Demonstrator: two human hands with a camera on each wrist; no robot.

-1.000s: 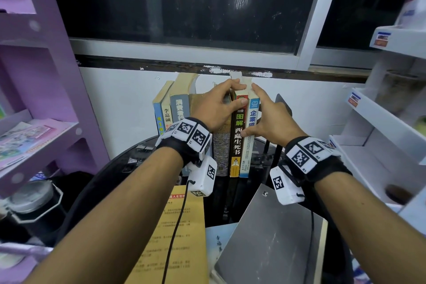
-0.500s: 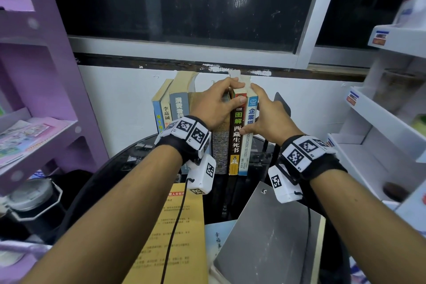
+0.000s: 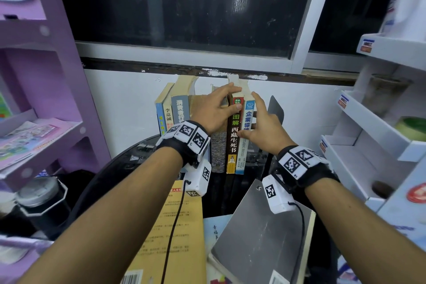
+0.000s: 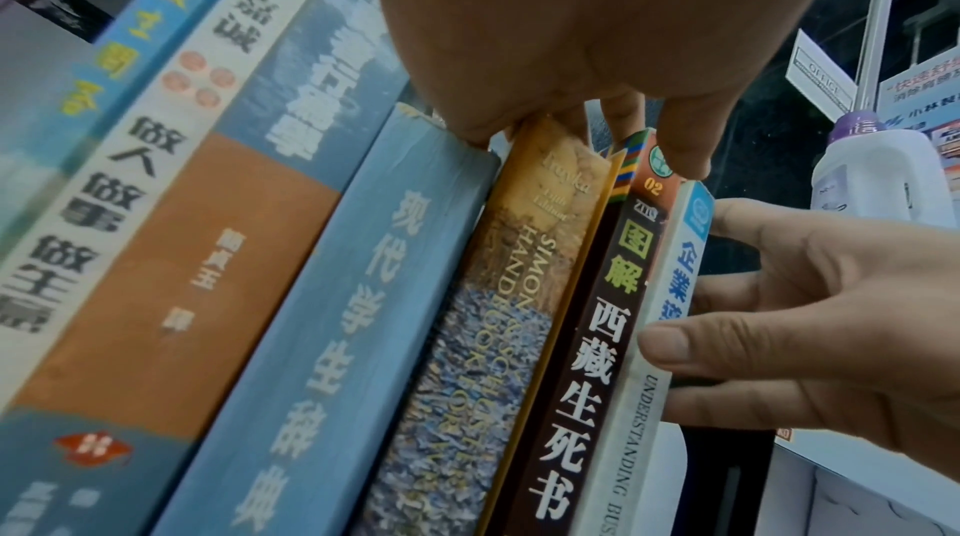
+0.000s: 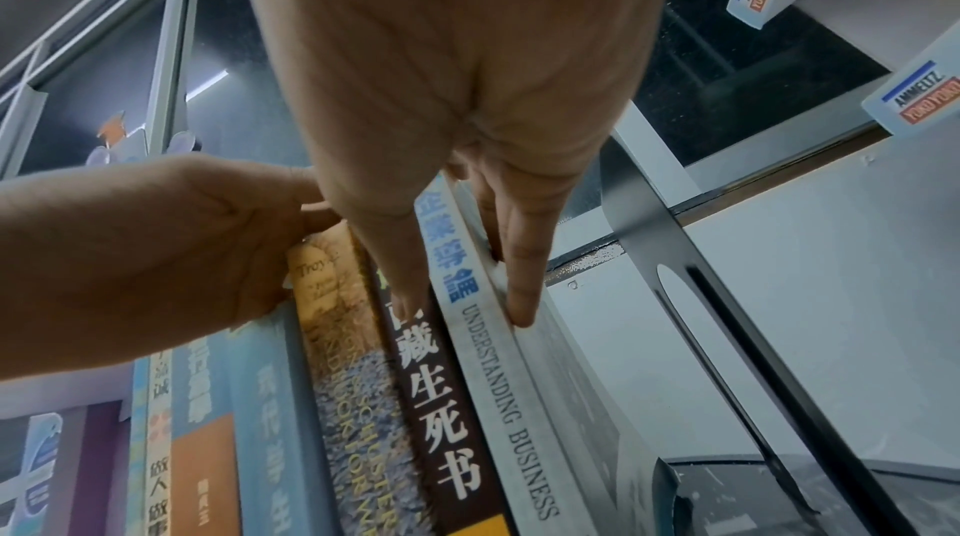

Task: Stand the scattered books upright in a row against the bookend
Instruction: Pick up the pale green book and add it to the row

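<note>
The step in hand appears to be squaring the standing row of books and closing it toward the bookend. The left hand lies over the top of the row, fingers curled over the upper edges and the thumb pressing the head of the dark-spined book. The right hand pinches the end book, a thin white-and-blue business book, with the thumb on its spine and straight fingers laid along its outer cover. To do this well, keep the left hand as a steady clamp at the top so no volume tips forward, and press with the right hand flat and low enough that the thin book slides rather than bows. Move the row as one block; a gap shows between the last cover and the black bookend in the right wrist view, so either the block or the bookend likely has to close it. The row stands at the back of the dark round table, against the white wall under the window. Roughly seven books are upright, spines toward the person: blue and cream paperbacks on the left leaning slightly, a mottled handbook in the middle, then the dark and the white spines. Their heights differ and some top edges look yellowed. A yellow book and a grey-covered book lie flat in front, not yet shelved, so the task looks partly done.
</note>
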